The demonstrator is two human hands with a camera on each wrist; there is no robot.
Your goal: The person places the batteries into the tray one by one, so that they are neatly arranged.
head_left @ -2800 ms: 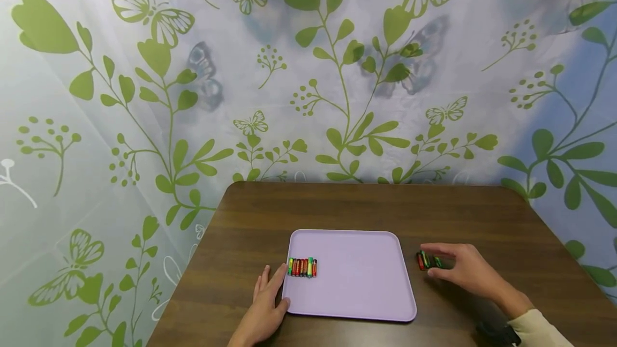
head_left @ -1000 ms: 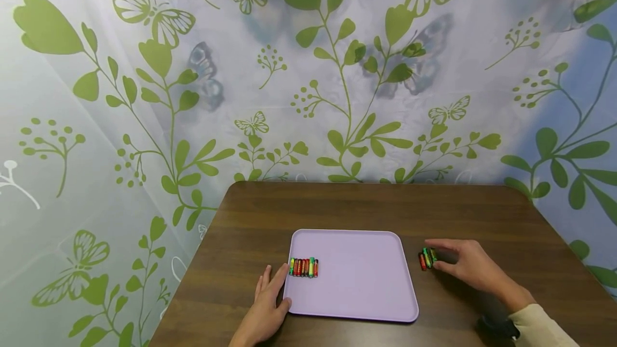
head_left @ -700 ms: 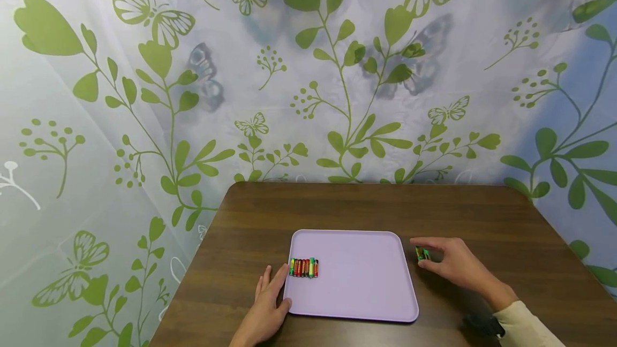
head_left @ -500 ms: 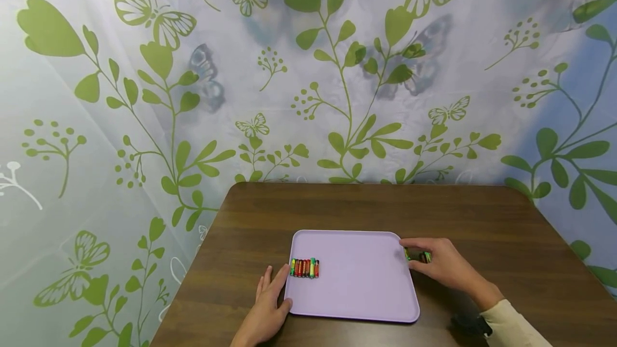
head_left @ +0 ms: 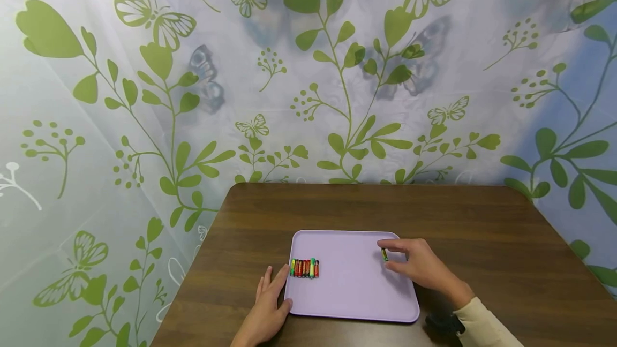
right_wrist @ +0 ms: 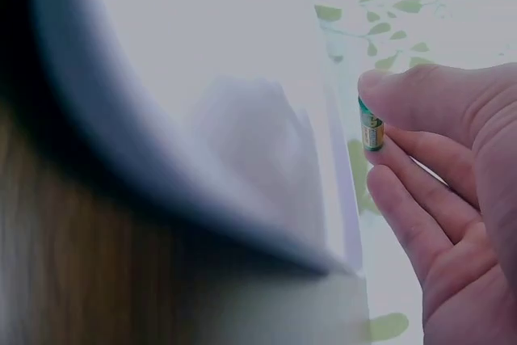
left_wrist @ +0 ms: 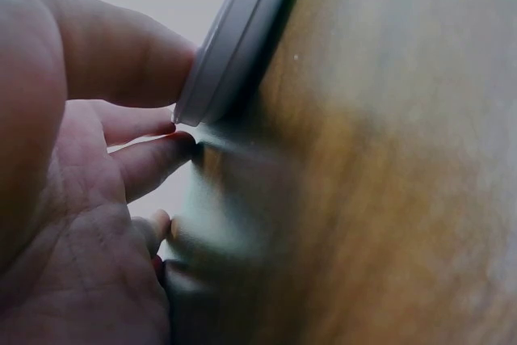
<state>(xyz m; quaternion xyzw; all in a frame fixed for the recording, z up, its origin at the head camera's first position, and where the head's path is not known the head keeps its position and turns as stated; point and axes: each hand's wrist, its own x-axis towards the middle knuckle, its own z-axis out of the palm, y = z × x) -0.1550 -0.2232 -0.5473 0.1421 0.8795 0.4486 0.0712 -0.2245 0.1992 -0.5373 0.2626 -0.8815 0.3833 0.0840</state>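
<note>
My right hand (head_left: 421, 264) pinches a small green battery (head_left: 384, 254) between thumb and fingertips, over the right part of the lilac tray (head_left: 352, 293). In the right wrist view the green battery (right_wrist: 371, 128) shows between the thumb and the fingers behind it. Along the tray's left side lies a row of red and green batteries (head_left: 305, 268), set side by side. My left hand (head_left: 264, 307) rests at the tray's left edge, its fingers extended. From the left wrist, the thumb (left_wrist: 133, 58) touches the tray's rim (left_wrist: 230, 42).
The tray lies on a dark brown wooden table (head_left: 270, 208). Behind the table hangs a pale curtain (head_left: 299, 122) printed with green leaves and butterflies. A dark band (head_left: 445, 323) is on the right wrist, below a cream sleeve.
My right hand took a green battery from the group on the table right of the tray and carried it left over the tray. The left hand has stayed at the tray's edge.
</note>
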